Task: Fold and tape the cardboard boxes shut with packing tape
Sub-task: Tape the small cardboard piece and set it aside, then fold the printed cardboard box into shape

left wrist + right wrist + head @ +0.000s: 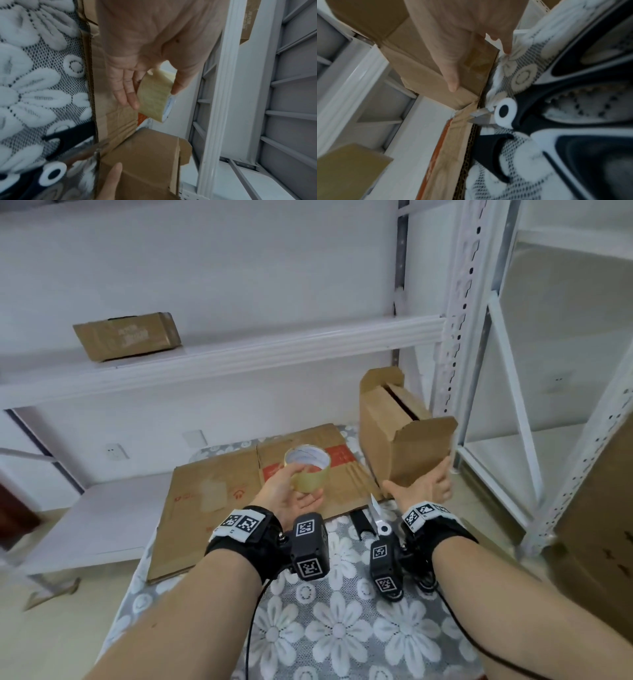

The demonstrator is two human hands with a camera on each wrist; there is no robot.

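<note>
One brown cardboard box (397, 436), flaps ajar, tilts in the right hand (424, 484).

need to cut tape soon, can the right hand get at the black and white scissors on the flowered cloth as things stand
Probably not yet. The right hand is gripping the upright brown cardboard box. The black and white scissors lie uncovered on the flowered cloth just beside that wrist, so once the box is released the way looks free.

We saw scissors (376, 517) lying on the flower-patterned cloth (339, 628) near the desk's middle. White metal shelving (459, 344) stood beyond its far edge, wall sockets (116, 451) behind.
</note>
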